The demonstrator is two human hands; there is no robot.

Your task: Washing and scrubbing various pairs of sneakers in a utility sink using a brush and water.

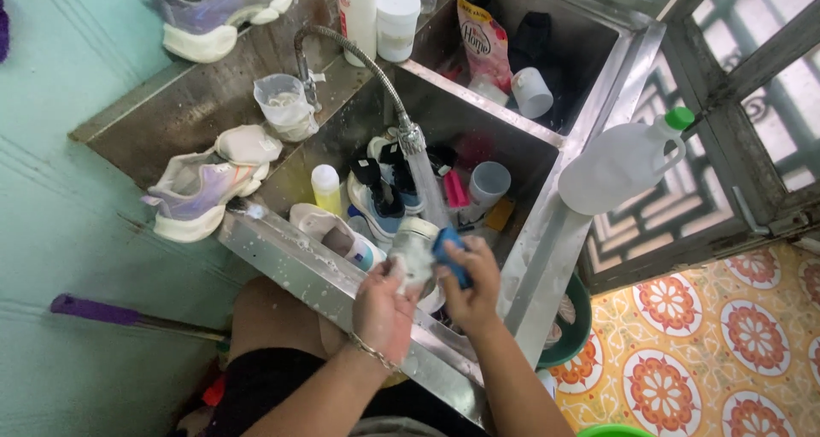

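A soapy white sneaker (416, 247) is held over the stainless steel sink (547, 232), just below the stream from the flexible spray faucet (411, 135), so that foam and runoff fall into the basin rather than onto the floor. The left hand (382, 310) is closed around the sneaker from the near side, steadying it against the sink's front rim, while the right hand (472, 281) is clamped on a blue scrub brush (450, 256) that is pressed to the sneaker's side. Inside the sink, beyond the held sneaker, a blue-and-black sneaker (380, 199) and a light insole-up shoe (329, 229) are left lying under the water's reach, with a small yellow bottle (325, 187), a pink brush (455, 189) and a translucent cup (489, 181) close at hand for washing. On the sink's left drainboard, a white and lilac sneaker (201, 189) is set tilted on its side, apparently so that it can drain; its partner (224, 10) is placed farther back on the same ledge. A clear plastic bag (286, 104) rests by the faucet's base. On the sink's right rim a large white jug with a green cap (622, 159) is balanced within arm's reach. The sink's rear compartment is used for storage: a detergent pouch (483, 44) and a white mug (531, 92) are lodged there.
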